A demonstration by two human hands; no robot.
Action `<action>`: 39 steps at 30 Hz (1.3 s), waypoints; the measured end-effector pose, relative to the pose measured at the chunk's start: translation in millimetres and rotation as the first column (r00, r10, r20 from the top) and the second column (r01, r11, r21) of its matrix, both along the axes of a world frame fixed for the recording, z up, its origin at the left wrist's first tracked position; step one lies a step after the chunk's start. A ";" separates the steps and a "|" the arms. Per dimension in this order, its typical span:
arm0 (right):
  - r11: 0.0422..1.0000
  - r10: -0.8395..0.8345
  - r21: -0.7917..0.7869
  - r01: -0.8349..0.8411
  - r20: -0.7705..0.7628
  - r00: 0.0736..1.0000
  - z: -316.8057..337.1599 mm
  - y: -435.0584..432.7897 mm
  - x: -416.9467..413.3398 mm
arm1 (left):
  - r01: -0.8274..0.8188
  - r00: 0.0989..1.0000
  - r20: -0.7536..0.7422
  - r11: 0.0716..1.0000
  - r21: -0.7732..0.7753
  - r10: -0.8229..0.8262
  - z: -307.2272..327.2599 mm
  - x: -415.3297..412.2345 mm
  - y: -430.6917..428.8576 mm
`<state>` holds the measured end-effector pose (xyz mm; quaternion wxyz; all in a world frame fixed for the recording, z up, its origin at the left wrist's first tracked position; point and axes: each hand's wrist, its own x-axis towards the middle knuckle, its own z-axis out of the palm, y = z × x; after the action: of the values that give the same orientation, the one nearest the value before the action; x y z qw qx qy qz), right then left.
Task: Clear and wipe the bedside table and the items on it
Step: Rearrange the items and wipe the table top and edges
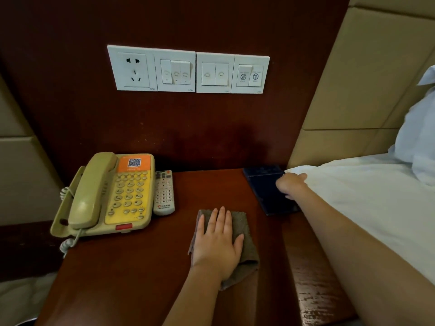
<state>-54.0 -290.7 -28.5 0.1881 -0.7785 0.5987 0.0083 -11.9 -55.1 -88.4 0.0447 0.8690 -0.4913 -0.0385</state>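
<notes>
Wiping step: left hand [217, 241], fingers straight, presses the cloth [240, 222] on the bedside table [131, 274] right of the telephone [106, 194]; right hand [290, 184] meets the dark folder [263, 196] farther right, grip unclear; next, lift it clear.

Dim warm light, sharp centre, edges bowed.

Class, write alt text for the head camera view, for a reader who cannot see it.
A person's left hand presses a brown cloth flat on a dark wooden bedside table, while the right hand touches a dark blue folder at its back right corner. A beige telephone and a remote control sit at the left, below wall switches.
</notes>
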 end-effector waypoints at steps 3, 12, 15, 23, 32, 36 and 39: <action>0.996 -0.058 0.069 0.050 0.126 0.990 -1.7 -2.1 7.3 | 0.012 1.000 -0.004 1.000 -0.007 -0.012 -0.9 3.6 -5.1; 0.972 0.043 -0.234 -0.029 0.057 0.997 -19.1 14.1 -0.9 | 0.011 1.000 -0.009 0.999 -0.032 -0.011 -1.9 4.7 -7.0; 0.949 0.109 -0.298 -0.105 -0.004 0.994 -17.8 21.4 -3.3 | 0.007 1.000 -0.009 0.999 -0.032 -0.007 -2.6 4.4 -6.7; 0.424 0.762 -0.644 -0.637 -0.126 0.635 -45.1 110.1 -2.0 | -0.004 0.998 0.056 1.000 -0.011 0.004 -3.9 -11.5 5.0; 0.513 0.773 -0.406 -0.756 -0.164 0.613 -45.4 193.8 -54.7 | 0.005 1.000 -0.005 0.999 0.039 -0.005 2.3 -50.8 75.4; 0.564 0.744 -0.354 -0.747 -0.175 0.645 -43.9 231.4 -83.8 | 0.072 0.997 -0.039 0.997 0.041 -0.071 6.4 -72.0 123.4; 0.540 0.763 -0.425 -0.727 -0.118 0.636 -40.8 258.3 -100.7 | 0.143 0.989 -0.039 0.988 0.059 -0.141 9.6 -74.1 165.6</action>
<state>-154.7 -32.4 -69.3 0.0124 -0.9790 0.1882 -0.0777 -86.0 110.5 -78.7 0.0236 0.8321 -0.5495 -0.0719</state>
